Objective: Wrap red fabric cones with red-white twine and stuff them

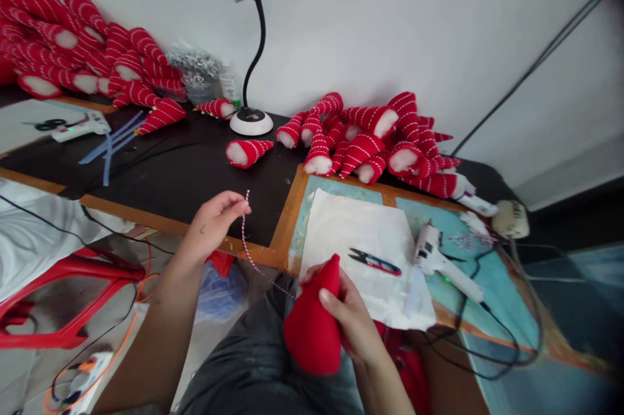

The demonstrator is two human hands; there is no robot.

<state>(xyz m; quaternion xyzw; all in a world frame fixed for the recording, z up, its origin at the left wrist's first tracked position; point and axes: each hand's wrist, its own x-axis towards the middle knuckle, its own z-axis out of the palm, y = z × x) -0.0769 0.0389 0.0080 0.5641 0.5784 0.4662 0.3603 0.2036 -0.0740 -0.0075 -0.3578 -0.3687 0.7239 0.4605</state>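
My left hand (219, 218) pinches the upper end of a red-and-white twisted cord (249, 255) above the table's front edge. From there the cord slants down to the right, toward a plain red fabric cone (314, 330). My right hand (348, 311) is wrapped round that cone over my lap, its narrow tip pointing up. Where the cord meets the cone is hidden. Just beyond the right hand, thread snips (375, 262) lie on a white cloth (361, 226). A white glue gun (446, 265) rests to the right of the cloth.
Striped stuffed red cones lie in a heap (365, 135) behind the cloth and in a larger pile (73, 44) at far left. A desk lamp (251, 122) stands at the back. Another glue gun (82, 127) lies left. Black cables (487, 343) loop at right. A red stool (73, 298) is at lower left.
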